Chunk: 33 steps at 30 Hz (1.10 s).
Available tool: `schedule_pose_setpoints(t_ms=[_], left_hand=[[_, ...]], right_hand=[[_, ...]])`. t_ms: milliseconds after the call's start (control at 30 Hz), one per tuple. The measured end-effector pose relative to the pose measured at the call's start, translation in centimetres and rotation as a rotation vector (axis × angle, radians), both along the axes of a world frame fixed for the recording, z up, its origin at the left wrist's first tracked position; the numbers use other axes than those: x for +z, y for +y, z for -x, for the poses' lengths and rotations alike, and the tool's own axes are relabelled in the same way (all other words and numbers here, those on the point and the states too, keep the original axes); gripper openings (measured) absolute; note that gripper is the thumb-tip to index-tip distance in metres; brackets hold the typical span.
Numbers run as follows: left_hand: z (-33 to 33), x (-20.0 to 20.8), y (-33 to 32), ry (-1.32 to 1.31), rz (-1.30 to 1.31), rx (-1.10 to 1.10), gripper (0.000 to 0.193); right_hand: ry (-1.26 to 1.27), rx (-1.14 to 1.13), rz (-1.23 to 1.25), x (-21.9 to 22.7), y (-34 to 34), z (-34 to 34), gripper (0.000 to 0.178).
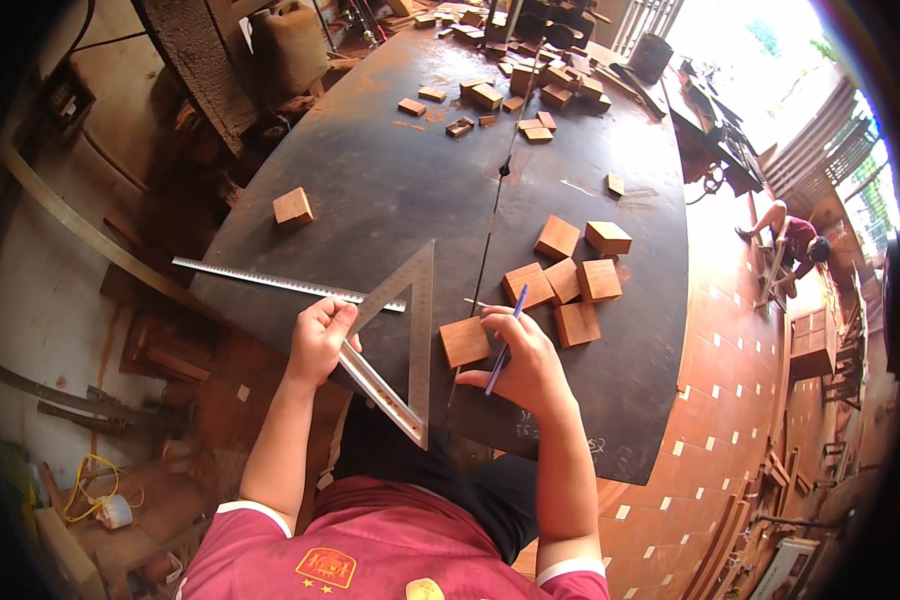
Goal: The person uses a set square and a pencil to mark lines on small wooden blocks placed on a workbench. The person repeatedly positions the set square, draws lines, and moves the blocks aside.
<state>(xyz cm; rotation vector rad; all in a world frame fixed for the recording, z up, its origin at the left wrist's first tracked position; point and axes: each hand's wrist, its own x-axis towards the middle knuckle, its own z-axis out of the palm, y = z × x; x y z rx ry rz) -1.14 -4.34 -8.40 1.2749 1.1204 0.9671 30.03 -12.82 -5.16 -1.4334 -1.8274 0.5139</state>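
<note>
My left hand [322, 340] is closed on a metal set square [422, 330], a triangular frame with a ruled edge, tilted above the table's near edge. Under its corner lies a long steel ruler [260, 276], flat on the dark table. My right hand [522, 362] has a blue pen [508, 338] tucked between its fingers. Its thumb and forefinger are spread beside a square wooden block [465, 342]; whether they touch it I cannot tell. A thin pale tip pokes out past the forefinger. Several similar blocks [557, 237] sit just beyond this hand.
The dark table [390, 190] has a seam down its middle. One block [292, 207] stands alone at the left, and a small piece [615, 184] at the right. Many wood offcuts [555, 95] crowd the far end. Another person [798, 245] crouches on the tiled floor [710, 400] at right.
</note>
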Motion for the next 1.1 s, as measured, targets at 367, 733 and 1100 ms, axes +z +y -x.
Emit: schedule_pose_setpoints(t_ms=[367,733,1100], left_hand=[[-0.3,-1.1,0.1,0.015,0.001,0.043,0.022],[-0.5,-0.3,0.5,0.02,0.018,0.002,0.026],[-1.8,0.3,0.8,0.018,0.02,-0.051,0.025]], right_hand=[[-0.039,-0.03,-0.029,-0.6,0.0,-0.3,0.067],[-0.055,0.049,0.082,-0.4,-0.4,-1.0,0.07],[-0.071,-0.001,0.041,-0.4,-0.3,-1.0,0.07]])
